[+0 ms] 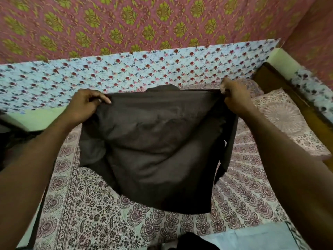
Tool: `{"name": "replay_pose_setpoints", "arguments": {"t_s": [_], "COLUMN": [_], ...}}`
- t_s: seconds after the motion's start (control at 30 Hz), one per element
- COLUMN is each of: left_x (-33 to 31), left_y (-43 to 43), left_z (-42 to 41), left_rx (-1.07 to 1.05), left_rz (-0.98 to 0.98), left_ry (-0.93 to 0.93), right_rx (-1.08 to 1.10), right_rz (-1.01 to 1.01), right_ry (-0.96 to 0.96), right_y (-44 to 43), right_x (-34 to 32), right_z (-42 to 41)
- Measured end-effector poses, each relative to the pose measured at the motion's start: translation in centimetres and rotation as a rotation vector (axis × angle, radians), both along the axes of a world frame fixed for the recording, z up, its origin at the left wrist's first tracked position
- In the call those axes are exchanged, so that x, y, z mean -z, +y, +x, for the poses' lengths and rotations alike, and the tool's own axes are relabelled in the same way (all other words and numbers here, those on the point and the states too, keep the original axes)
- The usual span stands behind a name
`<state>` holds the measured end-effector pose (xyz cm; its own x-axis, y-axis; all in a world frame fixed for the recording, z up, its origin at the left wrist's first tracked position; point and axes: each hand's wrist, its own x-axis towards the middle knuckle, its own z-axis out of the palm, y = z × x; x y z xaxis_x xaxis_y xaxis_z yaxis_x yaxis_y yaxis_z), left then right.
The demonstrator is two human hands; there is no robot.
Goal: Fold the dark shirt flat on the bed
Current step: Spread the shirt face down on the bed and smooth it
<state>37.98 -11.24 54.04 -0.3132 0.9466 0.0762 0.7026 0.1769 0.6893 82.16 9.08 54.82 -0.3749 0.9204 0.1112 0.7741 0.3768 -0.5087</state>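
A dark shirt [155, 147] hangs spread above the patterned bed sheet [86, 210], hiding the bed's middle. The left hand [84, 103] and right hand [234, 95], held apart, each pinch a shoulder. A pillow [286, 120] lies far right. A dark shape at the near edge is cut off and unclear.

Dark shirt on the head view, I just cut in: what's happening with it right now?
A person is holding the dark shirt up by its top edge over the bed. The left hand pinches one shoulder corner and the right hand grips the other, so the fabric is stretched between them. The collar shows at the top, and the body hangs down loose and rumpled toward the patterned bedsheet. No fold is visible yet; the shirt has not been laid flat.
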Motion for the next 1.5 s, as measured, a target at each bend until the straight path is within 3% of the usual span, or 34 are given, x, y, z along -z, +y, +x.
{"name": "replay_pose_setpoints", "arguments": {"t_s": [0.23,0.4,0.67,0.97,1.13,1.23,1.37,1.5], "left_x": [8.6,15.5,28.7,38.3,43.6,47.2,51.9,54.6], "left_y": [9.1,14.4,21.2,30.9,33.9,31.8,22.9,11.5], "left_z": [-0.4,-2.0,-5.9,-11.7,-12.3,-9.1,-2.6,2.4], "left_rx": [-0.038,-0.065,-0.088,-0.111,-0.156,-0.26,-0.472,-0.732], "left_rz": [-0.175,-0.247,-0.41,-0.507,-0.522,-0.444,-0.443,-0.752], "left_ry": [0.198,0.259,0.549,0.695,0.637,0.414,0.093,-0.09], "right_rx": [-0.009,-0.066,-0.118,-0.034,-0.009,0.039,0.076,0.342], "right_rz": [-0.039,0.03,0.016,-0.081,-0.342,-0.433,-0.478,-0.584], "right_ry": [-0.039,-0.197,-0.467,-0.517,-0.601,-0.542,-0.475,-0.421], "right_y": [10.3,15.6,22.1,31.1,33.9,31.6,21.6,8.5], "right_x": [10.4,18.3,31.4,41.1,45.4,48.5,51.9,54.9], "right_z": [-3.7,-7.8,-14.0,-21.9,-24.6,-24.6,-20.2,-12.4]}}
